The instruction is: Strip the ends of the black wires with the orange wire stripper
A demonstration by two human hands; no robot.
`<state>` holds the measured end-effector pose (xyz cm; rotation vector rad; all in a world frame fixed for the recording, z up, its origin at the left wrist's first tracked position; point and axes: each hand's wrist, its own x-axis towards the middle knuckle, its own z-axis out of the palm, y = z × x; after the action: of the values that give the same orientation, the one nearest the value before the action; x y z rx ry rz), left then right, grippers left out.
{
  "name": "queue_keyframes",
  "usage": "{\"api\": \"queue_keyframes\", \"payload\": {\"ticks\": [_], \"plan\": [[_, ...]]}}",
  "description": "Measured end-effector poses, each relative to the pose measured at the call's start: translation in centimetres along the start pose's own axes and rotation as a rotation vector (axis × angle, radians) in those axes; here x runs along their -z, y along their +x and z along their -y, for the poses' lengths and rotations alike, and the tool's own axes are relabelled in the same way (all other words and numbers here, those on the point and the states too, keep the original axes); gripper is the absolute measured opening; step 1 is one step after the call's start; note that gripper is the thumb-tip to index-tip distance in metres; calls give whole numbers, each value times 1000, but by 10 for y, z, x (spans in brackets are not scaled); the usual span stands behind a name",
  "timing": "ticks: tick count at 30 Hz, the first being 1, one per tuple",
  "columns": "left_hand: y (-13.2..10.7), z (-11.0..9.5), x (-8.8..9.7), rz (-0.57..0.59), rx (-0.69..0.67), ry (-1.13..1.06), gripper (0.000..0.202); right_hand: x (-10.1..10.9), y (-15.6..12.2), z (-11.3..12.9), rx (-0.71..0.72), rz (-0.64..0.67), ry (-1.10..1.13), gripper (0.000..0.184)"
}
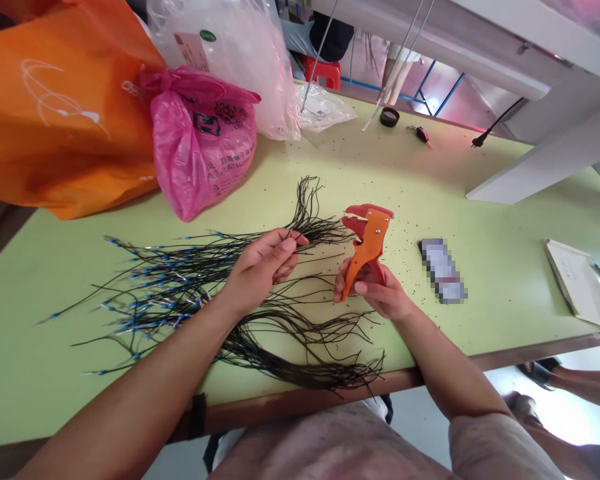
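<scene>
My left hand [267, 263] pinches a thin black wire [303, 241] between thumb and fingers, above a spread of wires. In my right hand [380, 290] is an orange and red wire stripper [370, 240], its handles wrapped by my fingers and its jaws pointing left toward the wire ends. A bunch of black wires [300, 367] lies along the table's near edge. Another bunch [190, 260] runs under and behind my left hand, with blue terminals [147, 293] on its left ends. The wire's tip stands apart from the stripper's jaws.
On the green table [500, 280] are a phone [443, 270], a cardboard piece [577, 283], a black tape roll [389, 117] and a small red-black tool [422, 135]. Pink [205, 147], orange [65, 120] and clear plastic bags [235, 60] stand at the back left. Dark scraps surround the stripper.
</scene>
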<state>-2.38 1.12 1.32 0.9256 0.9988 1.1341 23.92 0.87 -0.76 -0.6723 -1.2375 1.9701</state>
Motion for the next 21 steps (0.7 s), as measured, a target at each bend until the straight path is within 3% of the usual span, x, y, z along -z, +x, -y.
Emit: {"api": "queue_keyframes", "payload": {"ticks": [4, 8, 21], "plan": [[0, 0, -3, -2, -10, 17, 41, 3, -4, 6, -19, 61, -55, 36], [-2, 0, -2, 14, -3, 63, 45, 3, -8, 9, -126, 132, -75, 39], [-4, 0, 3, 40, -39, 210, 39, -3, -9, 6, -229, 156, -124, 40]]}}
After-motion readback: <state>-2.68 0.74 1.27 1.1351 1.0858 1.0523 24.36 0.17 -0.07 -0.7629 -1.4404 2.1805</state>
